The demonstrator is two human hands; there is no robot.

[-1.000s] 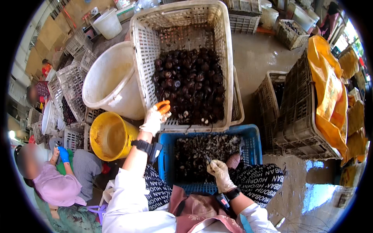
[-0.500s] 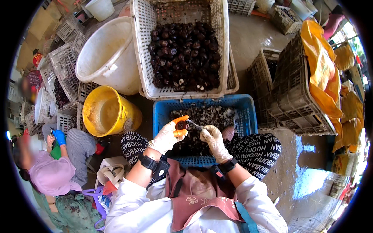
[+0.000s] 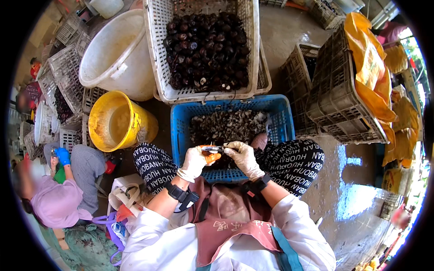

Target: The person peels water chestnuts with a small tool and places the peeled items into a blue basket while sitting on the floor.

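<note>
My left hand (image 3: 194, 162), in a whitish glove with orange finger covers, is closed around what looks like a dark round water chestnut, mostly hidden by the fingers. My right hand (image 3: 244, 159), gloved in white, grips a small metal peeler (image 3: 210, 148) whose blade lies across the left fingertips. Both hands almost meet over the near part of a blue plastic crate (image 3: 178, 131). Inside it lies a heap of white and dark peelings (image 3: 230, 123). Beyond stands a white crate (image 3: 205, 95) holding many whole, dark water chestnuts (image 3: 205, 52).
At left stand a yellow bucket (image 3: 145, 119) and a large white tub (image 3: 106, 54). Stacked dark crates (image 3: 332, 90) with an orange sack (image 3: 368, 67) rise at right. A co-worker in a lilac top (image 3: 58, 194) sits at far left. The floor (image 3: 343, 180) is wet.
The hands have drawn together and the peeler now lies across the left fingertips. The dark water chestnut, visible before, is mostly covered. The surroundings have shifted slightly up and left in view.
</note>
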